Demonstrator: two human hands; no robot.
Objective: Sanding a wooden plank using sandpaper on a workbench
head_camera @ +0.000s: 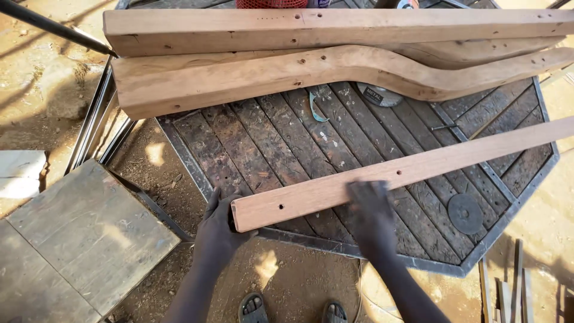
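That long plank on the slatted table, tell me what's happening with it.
A person stands at a dark octagonal slatted wooden table with both hands on a long pale wooden plank with drilled holes. The left hand grips its near end; the right hand lies flat on top. Behind lie a curved wooden piece and a straight wooden beam.

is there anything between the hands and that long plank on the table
Nothing visible. The left hand grips the near end of the plank, and the right hand lies flat on top of it. Both touch the wood directly.
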